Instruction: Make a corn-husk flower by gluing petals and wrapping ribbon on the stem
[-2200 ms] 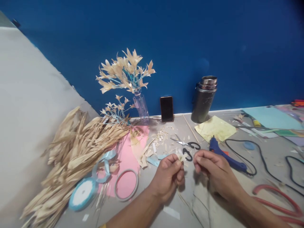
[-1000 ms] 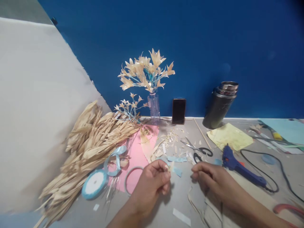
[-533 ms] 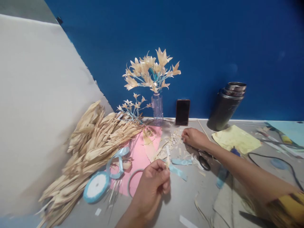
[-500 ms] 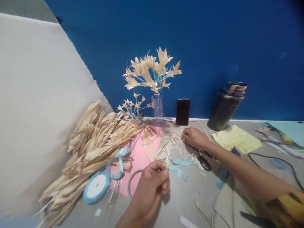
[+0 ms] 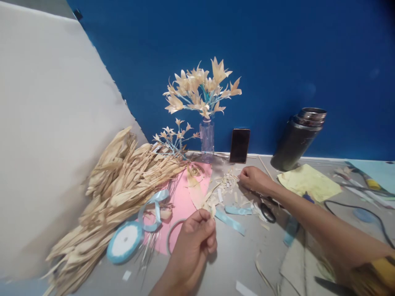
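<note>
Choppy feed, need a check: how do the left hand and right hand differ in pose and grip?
The left hand sits close and raised, its grip shut on a husk piece; the right hand stretches out, fingertips down in the husk scraps. Whether the right hand holds anything cannot be told. Both are bare, over the grey table.

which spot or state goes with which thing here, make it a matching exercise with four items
Column one:
1 phone
2 flask
3 ribbon spool
4 left hand

Column two:
a pinching a small husk piece
b leaning on the wall just right of the glass vase
c lying flat on the table beside the husk pile
d standing behind the yellow paper

Pairs: 1-b, 2-d, 3-c, 4-a
</note>
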A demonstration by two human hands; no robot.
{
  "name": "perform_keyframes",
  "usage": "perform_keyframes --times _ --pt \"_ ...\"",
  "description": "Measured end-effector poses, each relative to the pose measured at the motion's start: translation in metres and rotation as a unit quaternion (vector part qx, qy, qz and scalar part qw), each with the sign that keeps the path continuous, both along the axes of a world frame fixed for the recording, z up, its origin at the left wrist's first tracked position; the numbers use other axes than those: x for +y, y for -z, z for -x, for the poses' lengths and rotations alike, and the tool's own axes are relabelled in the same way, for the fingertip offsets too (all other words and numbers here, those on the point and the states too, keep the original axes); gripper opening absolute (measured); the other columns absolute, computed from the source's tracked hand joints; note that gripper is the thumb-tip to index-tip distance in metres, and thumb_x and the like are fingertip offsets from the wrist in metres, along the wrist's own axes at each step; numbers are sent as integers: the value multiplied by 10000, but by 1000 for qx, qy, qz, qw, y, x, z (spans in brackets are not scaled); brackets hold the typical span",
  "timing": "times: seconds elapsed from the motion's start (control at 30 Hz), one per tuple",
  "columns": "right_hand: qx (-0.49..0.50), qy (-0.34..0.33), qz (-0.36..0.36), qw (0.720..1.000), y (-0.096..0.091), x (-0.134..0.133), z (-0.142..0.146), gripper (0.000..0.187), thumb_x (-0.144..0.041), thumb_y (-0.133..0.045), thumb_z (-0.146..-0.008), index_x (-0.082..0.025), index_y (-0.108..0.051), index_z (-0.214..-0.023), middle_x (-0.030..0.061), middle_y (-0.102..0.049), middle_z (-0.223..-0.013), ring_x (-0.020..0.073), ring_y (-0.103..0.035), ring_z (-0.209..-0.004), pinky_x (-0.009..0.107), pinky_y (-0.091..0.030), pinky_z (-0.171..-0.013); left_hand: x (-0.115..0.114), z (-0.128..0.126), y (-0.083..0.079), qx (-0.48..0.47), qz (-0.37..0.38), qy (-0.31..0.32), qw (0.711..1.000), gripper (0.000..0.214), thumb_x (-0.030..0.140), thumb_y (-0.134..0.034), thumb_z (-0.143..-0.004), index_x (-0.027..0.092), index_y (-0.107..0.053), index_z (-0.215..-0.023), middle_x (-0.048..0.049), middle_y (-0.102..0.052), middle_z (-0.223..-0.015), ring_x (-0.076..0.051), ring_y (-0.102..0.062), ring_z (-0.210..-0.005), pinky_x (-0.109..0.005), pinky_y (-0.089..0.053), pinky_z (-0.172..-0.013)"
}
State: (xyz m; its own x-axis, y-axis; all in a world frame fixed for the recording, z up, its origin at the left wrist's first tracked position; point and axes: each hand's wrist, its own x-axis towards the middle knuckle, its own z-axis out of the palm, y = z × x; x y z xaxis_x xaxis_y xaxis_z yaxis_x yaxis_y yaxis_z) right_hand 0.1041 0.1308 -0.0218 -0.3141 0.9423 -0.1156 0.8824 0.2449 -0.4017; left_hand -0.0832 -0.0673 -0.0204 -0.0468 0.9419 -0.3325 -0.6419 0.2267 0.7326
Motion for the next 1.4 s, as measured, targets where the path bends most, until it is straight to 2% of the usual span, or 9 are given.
perform_keyframes --times 0.23,0.4,0.6,0.8,0.93,1.0,1.17,1.3,1.4 --pt "-8 -3 17 1000 -7 0 6 245 -289 -544 -935 -144 -705 -820 66 -728 -804 163 -642 -744 250 -399 -624 4 -6 -7 -8 -13 18 1000 360 305 -844 -742 166 -514 -772 66 -447 -606 -46 -341 -506 -181 -284 -473" --pt "-24 8 42 999 4 8 20 289 -435 -620 -957 -150 -671 -942 25 -691 -901 164 -653 -779 351 -539 -749 3 2 -2 4 -16 -15 1000 395 309 -875 -706 168 -510 -759 72 -448 -569 -39 -334 -487 -176 -265 -469" --pt "54 0 31 998 -1 2 9 238 -260 -588 -905 -154 -619 -694 6 -610 -644 127 -549 -605 246 -381 -566 8 4 3 -17 -7 -28 999 383 271 -890 -678 167 -532 -767 73 -457 -569 -35 -341 -474 -175 -260 -464" --pt "169 10 -10 985 -35 -48 -20 321 -424 -463 -930 -197 -570 -729 -35 -513 -601 126 -461 -557 240 -338 -521 15 -5 -7 -59 -2 6 998 373 216 -902 -653 151 -552 -765 59 -499 -621 -31 -374 -488 -164 -279 -448" --pt "286 56 -108 950 -43 -99 -41 270 -425 -536 -902 -210 -596 -750 -24 -558 -615 139 -491 -536 254 -377 -513 17 -27 -12 -90 24 27 995 374 180 -897 -651 150 -565 -819 21 -588 -729 -46 -473 -539 -153 -310 -450" --pt "303 27 -177 936 -40 -118 -49 213 -354 -533 -930 -218 -590 -775 -17 -585 -655 140 -523 -559 252 -406 -534 17 -42 -14 -116 56 56 990 347 172 -871 -685 154 -555 -827 -5 -629 -779 -58 -519 -556 -155 -332 -453" --pt "320 -139 -311 884 -25 -137 -65 123 -168 -511 -966 -224 -574 -877 8 -619 -785 144 -601 -709 242 -473 -660 14 -70 -27 -167 130 156 965 267 168 -793 -761 170 -530 -811 -49 -687 -789 -93 -596 -540 -160 -331 -419" --pt "327 -205 -320 865 -15 -140 -72 120 -155 -487 -989 -225 -559 -924 21 -629 -801 158 -608 -767 250 -490 -695 11 -79 -34 -159 118 194 961 295 166 -828 -714 158 -546 -798 -30 -688 -745 -76 -590 -512 -146 -309 -397" --pt "347 -196 -288 871 -14 -143 -76 139 -188 -468 -1008 -233 -563 -918 17 -645 -803 158 -616 -759 250 -489 -685 12 -83 -33 -103 77 170 977 358 187 -863 -661 167 -525 -776 -2 -676 -683 -60 -540 -470 -150 -332 -400"
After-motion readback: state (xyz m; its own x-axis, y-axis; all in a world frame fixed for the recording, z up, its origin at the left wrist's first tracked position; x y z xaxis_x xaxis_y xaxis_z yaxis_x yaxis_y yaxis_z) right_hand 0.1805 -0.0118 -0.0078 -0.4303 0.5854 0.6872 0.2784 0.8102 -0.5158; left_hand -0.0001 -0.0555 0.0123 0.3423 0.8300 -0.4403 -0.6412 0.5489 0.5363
